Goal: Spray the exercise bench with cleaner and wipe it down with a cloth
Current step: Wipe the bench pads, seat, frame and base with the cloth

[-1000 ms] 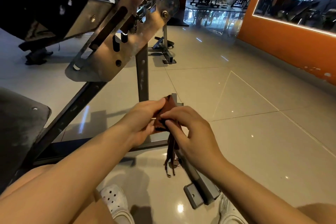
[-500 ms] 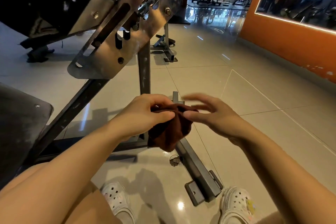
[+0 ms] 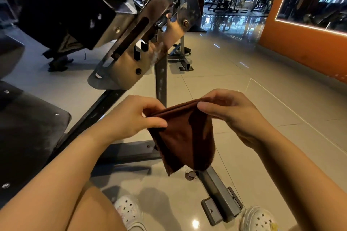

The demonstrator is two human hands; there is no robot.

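Brown cloth [image 3: 185,137] sits centre frame, hanging in the air btwn both hands, top edge stretched roughly level, rest drooping in a loose fold w/ a ragged corner pointing down toward the floor. Left hand [image 3: 135,118] pinches the cloth's left top corner, thumb over curled fingers; right hand [image 3: 234,116] pinches the right top corner the same way, fingers curled round the fabric. So both hands are gripping the cloth, neither free. Bench pad [image 3: 28,137], dark, w/ bolts showing, fills lower left of frame; its steel frame [image 3: 161,84] runs up thru centre to the slotted adjuster plate [image 3: 131,56] upper middle, and a floor rail w/ end cap [image 3: 219,206] lies lower centre-right. No spray bottle visible anywhere, so can't tell if cleaner has gone on. White clogs [image 3: 129,214] at bottom edge, glossy tile floor [image 3: 262,99] right, orange wall [image 3: 300,43] upper right. Judgement: looks like cloth is being opened or refolded before wiping, pad itself not yet touched. Risks from here: w/ only fingertip pinches on two corners, a slip on either side drops the cloth onto the floor and picks up grit, which then gets smeared on the pad. Hanging corner could also snag on the rail or adjuster plate edges when moved left. Wiping w/o spray would just push dust around.
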